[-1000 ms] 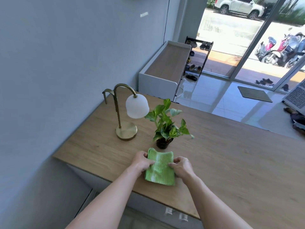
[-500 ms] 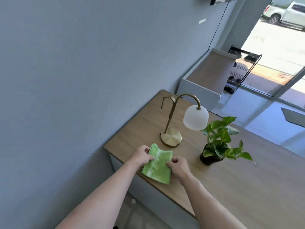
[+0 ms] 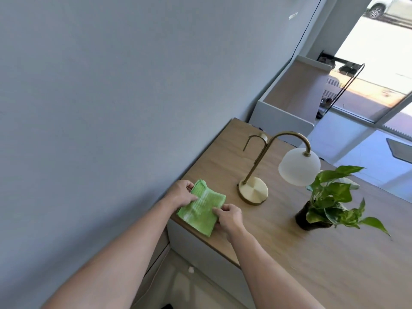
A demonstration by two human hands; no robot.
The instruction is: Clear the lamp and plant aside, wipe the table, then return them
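A folded green cloth (image 3: 201, 208) lies at the near left corner of the wooden table (image 3: 334, 259). My left hand (image 3: 181, 194) grips its left edge and my right hand (image 3: 228, 216) grips its right edge. A brass lamp (image 3: 254, 192) with a white dome shade (image 3: 298, 167) stands just right of the cloth. Further right sits a leafy green plant (image 3: 332, 197) in a small dark pot (image 3: 305, 219).
A grey wall (image 3: 111, 97) runs along the table's left side. Beyond the table's far end stands a white bench with a wooden top (image 3: 296, 90), then a black shoe rack (image 3: 343, 83) by glass doors. Tiled floor (image 3: 347, 139) lies to the right.
Both hands have slid the green cloth leftward along the table's near edge toward the corner by the wall. The lamp and plant have stayed put; the view has swung left.
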